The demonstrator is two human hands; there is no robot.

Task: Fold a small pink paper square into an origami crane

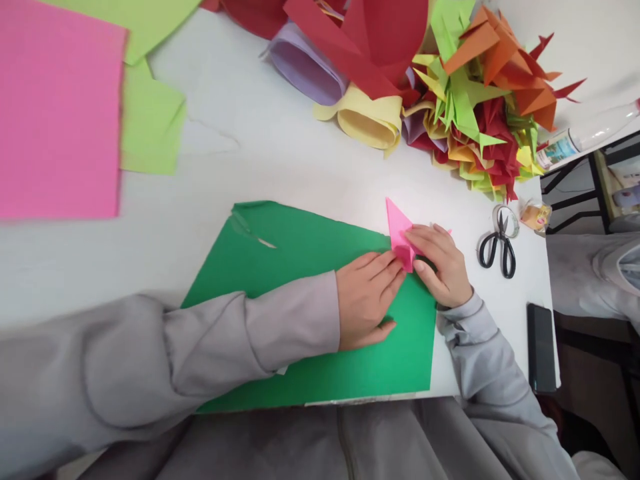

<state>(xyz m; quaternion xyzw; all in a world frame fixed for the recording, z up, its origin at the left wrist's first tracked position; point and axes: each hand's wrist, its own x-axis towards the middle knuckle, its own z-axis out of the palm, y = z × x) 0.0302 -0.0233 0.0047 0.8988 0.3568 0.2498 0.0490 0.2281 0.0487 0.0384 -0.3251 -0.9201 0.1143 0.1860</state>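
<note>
A small folded pink paper [399,227] with a pointed tip lies over the upper right edge of a green sheet [310,247]. My left hand [367,297] rests on the green sheet, its fingertips touching the lower left part of the pink paper and its thumb held apart. From the right, my right hand [440,263] has its fingers over the pink paper, with the thumb near its lower corner. The pink paper is between the two hands, and part of it is hidden beneath the right fingers.
Black scissors [501,247] and a tape roll [511,220] lie at the right, above a phone [541,347]. Folded colourful paper pieces [480,100] are piled at the upper right. Large pink sheets [60,113] cover the upper left. A person's sleeve [575,267] shows at far right.
</note>
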